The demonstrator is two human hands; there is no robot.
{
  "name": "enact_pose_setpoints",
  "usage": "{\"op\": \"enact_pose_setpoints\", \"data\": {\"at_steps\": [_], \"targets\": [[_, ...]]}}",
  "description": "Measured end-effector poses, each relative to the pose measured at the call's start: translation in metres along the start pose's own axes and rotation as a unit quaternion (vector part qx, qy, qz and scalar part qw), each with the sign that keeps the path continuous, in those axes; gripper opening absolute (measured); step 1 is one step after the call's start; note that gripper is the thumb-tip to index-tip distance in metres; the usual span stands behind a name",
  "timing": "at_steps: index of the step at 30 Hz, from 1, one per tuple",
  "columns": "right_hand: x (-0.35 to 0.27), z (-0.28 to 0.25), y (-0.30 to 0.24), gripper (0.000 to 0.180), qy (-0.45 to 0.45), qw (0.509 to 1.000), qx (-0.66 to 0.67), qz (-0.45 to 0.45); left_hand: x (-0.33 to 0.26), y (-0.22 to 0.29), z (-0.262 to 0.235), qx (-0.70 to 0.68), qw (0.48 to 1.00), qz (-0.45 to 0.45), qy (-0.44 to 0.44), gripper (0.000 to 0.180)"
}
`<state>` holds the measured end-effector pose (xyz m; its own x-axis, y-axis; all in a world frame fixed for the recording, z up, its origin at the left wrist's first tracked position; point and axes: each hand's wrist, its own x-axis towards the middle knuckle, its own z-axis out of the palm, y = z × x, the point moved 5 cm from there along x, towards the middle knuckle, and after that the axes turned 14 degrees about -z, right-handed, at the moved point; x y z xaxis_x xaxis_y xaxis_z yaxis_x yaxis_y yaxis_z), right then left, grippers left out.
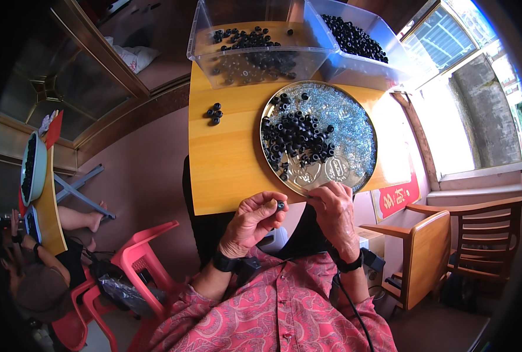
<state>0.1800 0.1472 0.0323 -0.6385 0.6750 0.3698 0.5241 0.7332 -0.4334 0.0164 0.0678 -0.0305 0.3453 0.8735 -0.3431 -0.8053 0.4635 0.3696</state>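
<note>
Black ring (280, 205) is pinched in the left hand (250, 223); right hand (333, 206) is curled, fingertips at the round metal tray (355, 132) of rings; its grasp cannot be told; clear bins (214, 56) stand behind on the desk (226, 158).

Bright daylight from window (466, 88) at right, overexposed glare there; fisheye bending, dark vignette.

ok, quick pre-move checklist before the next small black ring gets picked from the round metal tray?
1. Left hand holds one small black ring in a fingertip grip: ok.
2. Right hand free at the round metal tray's near rim: cannot tell, fingertips hidden.
3. Black rings piled on tray, reachable: ok.
4. Tray fully on yellow wooden board: ok.
5. Clear plastic bin upright, open: ok.
6. Loose rings on board, away from edge: ok.
</note>
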Motion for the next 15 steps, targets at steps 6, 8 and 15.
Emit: {"op": "enact_pose_setpoints", "data": {"at_steps": [6, 8, 15], "targets": [[-0.008, 0.000, 0.005, 0.016, 0.049, 0.996, 0.068, 0.044, 0.001, -0.001, 0.001, 0.009, 1.000, 0.001, 0.007, 0.021], [-0.014, 0.000, 0.006, 0.018, 0.080, 0.988, 0.109, 0.076, 0.002, -0.001, 0.004, 0.011, 1.000, 0.006, 0.008, 0.022], [-0.026, 0.005, -0.006, 0.015, 0.146, 0.829, 0.485, 0.238, 0.006, -0.002, 0.017, 0.055, 0.998, -0.002, 0.034, 0.025]]}}
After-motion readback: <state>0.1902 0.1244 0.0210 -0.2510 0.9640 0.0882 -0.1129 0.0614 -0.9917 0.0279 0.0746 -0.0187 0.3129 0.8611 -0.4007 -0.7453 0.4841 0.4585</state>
